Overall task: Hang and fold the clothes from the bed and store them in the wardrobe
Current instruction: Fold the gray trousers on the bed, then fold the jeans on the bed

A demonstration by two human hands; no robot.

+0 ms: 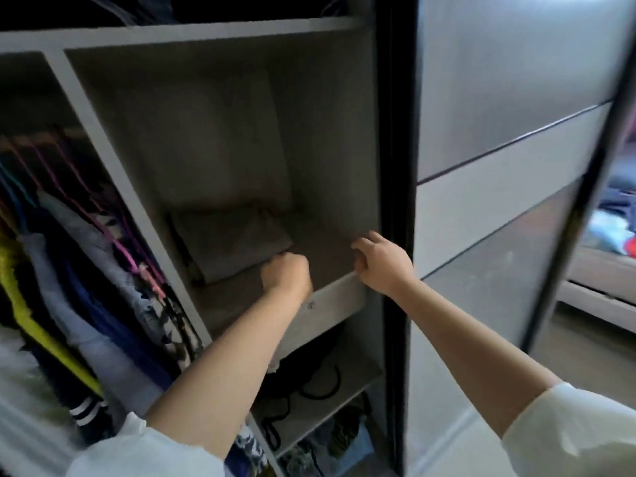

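A single wide-angle head camera looks forward and down, tilted, from close in front of the open wardrobe [220, 32], so that its shelf [330, 297] sits mid-frame within arm's reach. Both forearms enter from the bottom edge, the left hand [285, 273] and right hand [382, 263] near the centre. The sliding door [499, 132] fills the right side, with the bed [599, 270] beyond it at the far right edge.

Dim shelf interior, soft blur, bowed edges
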